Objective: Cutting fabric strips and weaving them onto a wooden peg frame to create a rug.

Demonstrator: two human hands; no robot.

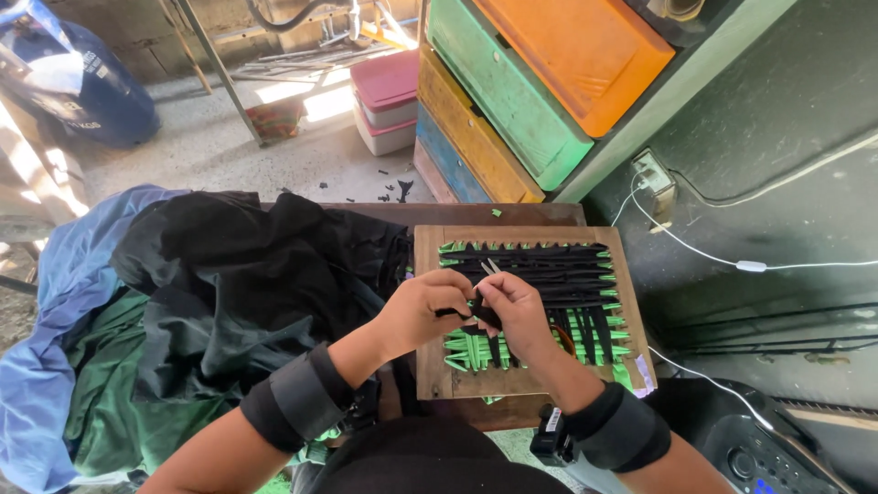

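**A:** Head view: what are the hands gripping?

**B:** The left hand (430, 306) has its fingers pinched together on a black strip (457, 314) over the wooden frame (428, 366). The right hand (514, 311) has its fingertips closed on the same bunch of black strips, with a thin pale tool (489, 267) sticking up toward 12 o'clock from the pinch.

**A:** And the pose?

**B:** Both forearms rise from the bottom edge, left from 7 o'clock, right from 5 o'clock, each with a dark wrist cuff. The hands meet knuckle to knuckle at centre frame, touching, just above the lower left part of the weave (549, 274).

**A:** Where does the work sit?

**B:** The frame lies flat on a dark table (549, 214), right of centre. Black strips run across its upper half; green strips (466, 352) show along the edges and at the lower left.

**A:** What lies around it?

**B:** At 9 o'clock, a heap of black cloth (238, 284) over green cloth (119, 402) and blue cloth (55, 302). At 12 o'clock, stacked crates in orange (585, 46), green (503, 91), yellow (476, 146) and blue. A pink-lidded box (389, 82) stands on the floor at 11 o'clock. A white cable (732, 263) runs from a wall socket at 2 o'clock. A dark speaker (759, 457) sits at 4 o'clock. A blue sack with a pale label, too blurred to read, stands at 10 o'clock.
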